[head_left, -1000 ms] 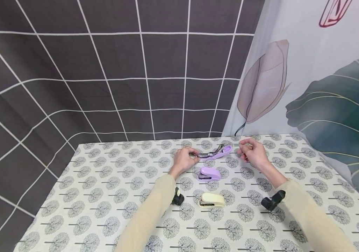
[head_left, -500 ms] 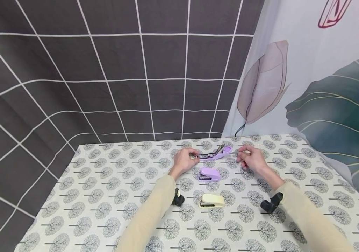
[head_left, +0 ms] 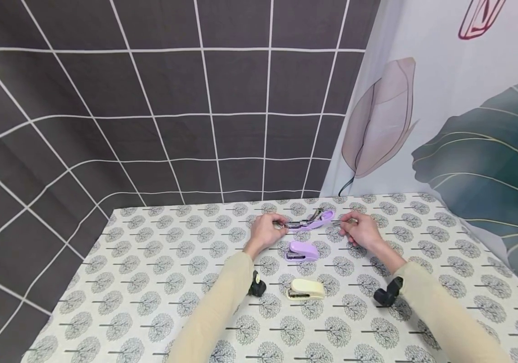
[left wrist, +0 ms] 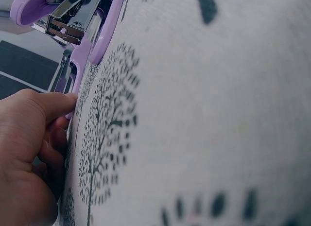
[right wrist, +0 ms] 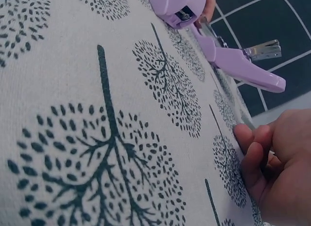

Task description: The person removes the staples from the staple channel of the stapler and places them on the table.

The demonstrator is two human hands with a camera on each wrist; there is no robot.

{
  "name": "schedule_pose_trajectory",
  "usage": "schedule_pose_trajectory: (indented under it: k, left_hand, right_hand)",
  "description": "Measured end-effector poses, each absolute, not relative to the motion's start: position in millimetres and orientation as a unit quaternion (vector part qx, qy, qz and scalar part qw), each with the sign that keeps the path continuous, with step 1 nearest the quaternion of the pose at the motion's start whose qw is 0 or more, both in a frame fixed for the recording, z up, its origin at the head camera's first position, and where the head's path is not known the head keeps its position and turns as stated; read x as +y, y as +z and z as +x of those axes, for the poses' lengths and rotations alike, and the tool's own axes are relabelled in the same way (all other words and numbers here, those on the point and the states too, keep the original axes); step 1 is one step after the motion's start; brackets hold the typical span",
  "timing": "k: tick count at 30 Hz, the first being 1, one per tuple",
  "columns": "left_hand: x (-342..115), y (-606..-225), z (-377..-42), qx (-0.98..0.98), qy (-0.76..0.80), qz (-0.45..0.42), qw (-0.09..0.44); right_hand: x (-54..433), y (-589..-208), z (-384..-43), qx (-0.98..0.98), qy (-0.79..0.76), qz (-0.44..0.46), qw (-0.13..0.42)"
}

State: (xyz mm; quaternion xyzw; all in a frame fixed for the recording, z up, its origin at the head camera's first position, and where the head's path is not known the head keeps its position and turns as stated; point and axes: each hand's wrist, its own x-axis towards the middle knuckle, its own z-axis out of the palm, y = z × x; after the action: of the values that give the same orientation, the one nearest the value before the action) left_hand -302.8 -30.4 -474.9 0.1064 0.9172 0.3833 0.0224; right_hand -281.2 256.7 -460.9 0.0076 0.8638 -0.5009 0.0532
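An opened lilac stapler (head_left: 328, 217) lies near the back of the table, its metal magazine swung up. My left hand (head_left: 268, 229) pinches its left end between thumb and fingers; the left wrist view shows the thumb against the lilac body (left wrist: 79, 58). Just past the stapler's right end, my right hand (head_left: 360, 230) pinches a short, thin grey strip of staples (head_left: 337, 223). Its tip (right wrist: 247, 121) sticks out beyond the fingers in the right wrist view, pointing toward the stapler (right wrist: 248, 70); the fingers hide the rest.
In front of the hands sits a second lilac stapler (head_left: 301, 251), closed. Closer to me is a cream stapler (head_left: 305, 289). A tree-patterned cloth (head_left: 150, 282) covers the table. Behind stand a dark grid curtain (head_left: 236, 85) and a pale leaf-printed one (head_left: 377, 121).
My right hand has moved left and slightly toward me, bringing the strip of staples close to the opened stapler's right end. The left hand and all staplers stay in place.
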Motion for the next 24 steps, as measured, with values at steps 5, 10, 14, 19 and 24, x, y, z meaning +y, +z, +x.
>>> schedule_pose_trajectory:
  k: [5,10,14,19,24]
  left_hand:
    - [-31.1,-473.9,-302.2,0.920,0.374,0.113,0.011]
    - [-32.2,-472.5,-300.7,0.920,0.376,0.114,0.014]
    - [-32.0,-472.0,-300.2,0.918,0.380,0.113,0.016]
    - [-31.1,-471.7,-300.5,0.918,0.381,0.110,0.017]
    - [-30.5,-471.9,-300.7,0.918,0.381,0.106,0.019]
  right_hand:
    - [254.9,-460.7,-281.6,0.871,-0.489,-0.003,0.051]
    - [253.4,-457.1,-280.7,0.877,-0.476,-0.006,0.066]
    - [252.4,-455.0,-280.2,0.878,-0.473,-0.003,0.075]
    - [252.5,-454.1,-280.5,0.877,-0.472,0.006,0.085]
    - [253.3,-453.9,-280.2,0.876,-0.475,0.013,0.087]
